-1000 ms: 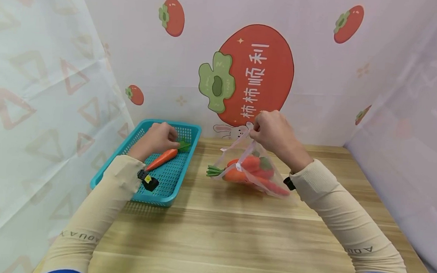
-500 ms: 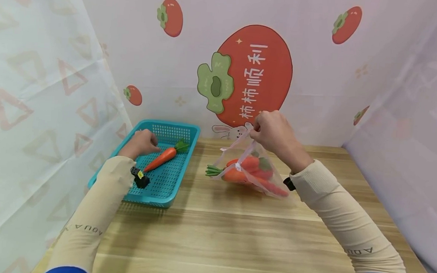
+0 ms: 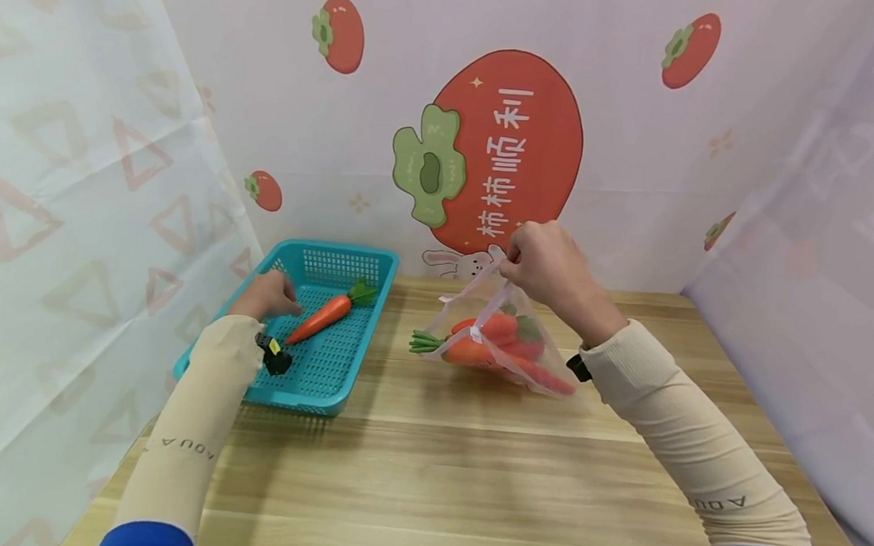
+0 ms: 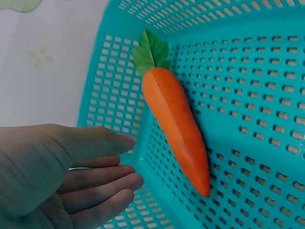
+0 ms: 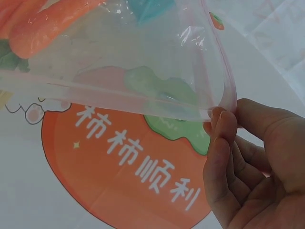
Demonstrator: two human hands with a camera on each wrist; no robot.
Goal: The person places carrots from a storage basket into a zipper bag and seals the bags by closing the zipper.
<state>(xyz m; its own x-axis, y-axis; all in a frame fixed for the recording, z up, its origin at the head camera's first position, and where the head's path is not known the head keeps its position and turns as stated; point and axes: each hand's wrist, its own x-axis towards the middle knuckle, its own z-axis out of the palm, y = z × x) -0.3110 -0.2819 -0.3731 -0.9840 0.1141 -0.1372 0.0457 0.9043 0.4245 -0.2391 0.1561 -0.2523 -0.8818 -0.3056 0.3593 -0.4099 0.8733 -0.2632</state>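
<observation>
An orange toy carrot (image 3: 321,318) with a green leafy top lies slantwise in the teal basket (image 4: 228,129). Over the basket's left side is my left hand (image 3: 264,293), fingers relaxed and holding nothing; in the left wrist view a gap separates its fingertips from the carrot (image 4: 176,124). My right hand (image 3: 550,263) pinches the upper corner of a clear pink-edged bag (image 5: 190,81) between thumb and fingers. Inside the bag are several orange and red vegetable shapes (image 3: 508,336), blurred by the plastic, and a bundle of green stems (image 3: 427,342) pokes from its left opening.
The wooden table (image 3: 424,481) carries the basket on the left and the bag at the middle. Behind it stands a printed backdrop (image 3: 610,150) with cartoon fruit. A pale patterned sheet (image 3: 73,201) borders the left side, another sheet (image 3: 805,270) the right.
My left hand has drawn back leftward from the carrot's leafy top to the basket's left side. The carrot stays in the basket. My right hand and the bag have hardly moved.
</observation>
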